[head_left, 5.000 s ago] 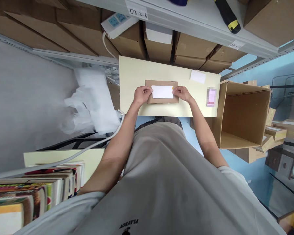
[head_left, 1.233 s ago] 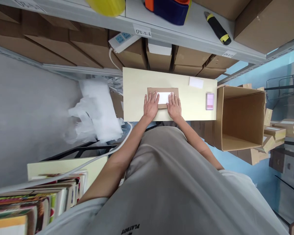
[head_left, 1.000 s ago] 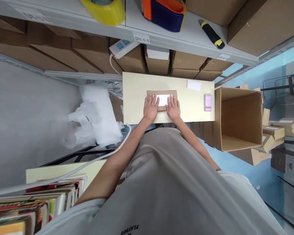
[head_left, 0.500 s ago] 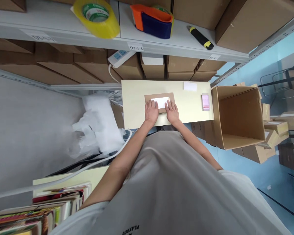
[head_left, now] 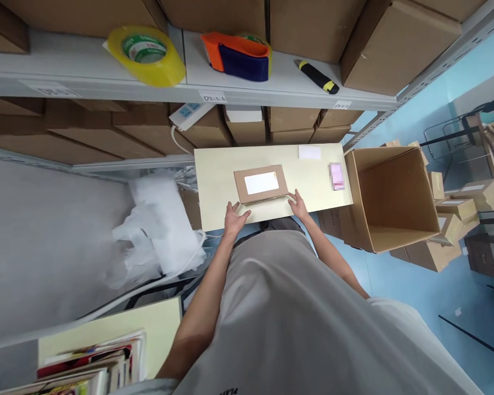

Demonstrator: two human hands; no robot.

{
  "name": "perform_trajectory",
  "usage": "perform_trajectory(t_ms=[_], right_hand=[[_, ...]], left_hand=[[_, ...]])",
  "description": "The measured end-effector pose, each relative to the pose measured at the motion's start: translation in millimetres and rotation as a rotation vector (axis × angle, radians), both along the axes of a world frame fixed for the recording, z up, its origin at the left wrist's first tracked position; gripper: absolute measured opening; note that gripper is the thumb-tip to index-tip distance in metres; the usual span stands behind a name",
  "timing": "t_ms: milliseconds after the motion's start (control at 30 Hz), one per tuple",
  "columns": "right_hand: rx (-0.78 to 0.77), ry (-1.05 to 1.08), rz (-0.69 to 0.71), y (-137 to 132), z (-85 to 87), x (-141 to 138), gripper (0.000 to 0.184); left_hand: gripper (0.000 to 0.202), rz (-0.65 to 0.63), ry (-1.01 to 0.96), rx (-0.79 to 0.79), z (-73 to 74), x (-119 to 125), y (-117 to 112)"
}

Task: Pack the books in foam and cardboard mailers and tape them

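A small flat cardboard box point(head_left: 241, 186) lies on the cream tabletop point(head_left: 214, 214), a white label point(head_left: 262, 183) on its upper face. My left hand point(head_left: 234, 218) is by the box's near left corner, thumb and fingers spread, holding nothing. At the near right corner is my right hand point(head_left: 298, 205), its fingers apart and an extended finger at or very close to the box edge. Whether that finger touches the cardboard, I cannot tell.
A large open carton point(head_left: 399, 197) stands right of the table. A white slip point(head_left: 309, 152) and a pink packet point(head_left: 336, 176) lie on the tabletop. Yellow tape point(head_left: 164, 68), a tape dispenser point(head_left: 245, 61) and a utility knife point(head_left: 318, 75) sit on the shelf above.
Both hands have come off the top of the box, moving toward my body and apart. The label is now fully uncovered, and the box sits slightly turned.
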State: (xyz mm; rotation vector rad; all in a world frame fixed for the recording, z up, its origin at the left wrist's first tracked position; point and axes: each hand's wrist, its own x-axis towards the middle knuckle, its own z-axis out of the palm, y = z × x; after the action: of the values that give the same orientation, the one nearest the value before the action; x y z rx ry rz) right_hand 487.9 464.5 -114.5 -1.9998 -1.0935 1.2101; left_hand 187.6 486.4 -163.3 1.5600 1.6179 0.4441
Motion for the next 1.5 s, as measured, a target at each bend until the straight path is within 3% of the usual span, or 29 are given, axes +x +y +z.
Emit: perform_trajectory(t_ms=[100, 267, 400, 500, 633, 767, 933, 1133, 1300, 1400, 1500], right_hand=[[0.001, 0.018, -0.015, 2, 5.4, -4, 0.082], [0.133, -0.005, -0.028, -3, 38.5, 18, 0.08], [0.191, 0.028, -0.161, -38, 65.8, 49, 0.076], [0.161, 0.081, -0.355, -76, 75.7, 66, 0.077], [0.104, 0.181, -0.594, -116, 76.0, 75, 0.087], [0.117, 0.282, -0.686, -136, 78.2, 88, 0.085], [0.177, 0.404, -0.758, -148, 95.0, 126, 0.075], [0.312, 0.551, -0.908, -163, 105.8, 218, 0.069], [0.327, 0.581, -1.108, -188, 97.4, 320, 0.07], [0.256, 0.562, -1.263, -206, 82.1, 375, 0.061], [0.112, 0.587, -1.464, -221, 62.1, 417, 0.058]], left_hand=[[0.112, 0.25, -0.088, -0.106, 15.1, 10, 0], [0.101, 0.234, -0.116, -0.009, 66.5, 24, -7], [0.093, 0.221, -0.292, -0.053, 99.3, 48, -15], [0.086, 0.209, -0.427, -0.146, 109.7, 76, -19], [0.077, 0.139, -0.448, -0.243, 112.6, 112, -18], [0.071, 0.081, -0.397, -0.253, 121.3, 137, -14], [0.06, -0.026, -0.359, -0.123, 153.3, 176, -17], [0.049, -0.112, -0.326, 0.039, 201.1, 280, -41], [0.048, -0.398, -0.253, 0.146, 229.1, 399, -67], [0.054, -0.655, -0.216, 0.171, 227.5, 478, -79], [0.06, -0.855, -0.236, 0.142, 208.0, 553, -89]])
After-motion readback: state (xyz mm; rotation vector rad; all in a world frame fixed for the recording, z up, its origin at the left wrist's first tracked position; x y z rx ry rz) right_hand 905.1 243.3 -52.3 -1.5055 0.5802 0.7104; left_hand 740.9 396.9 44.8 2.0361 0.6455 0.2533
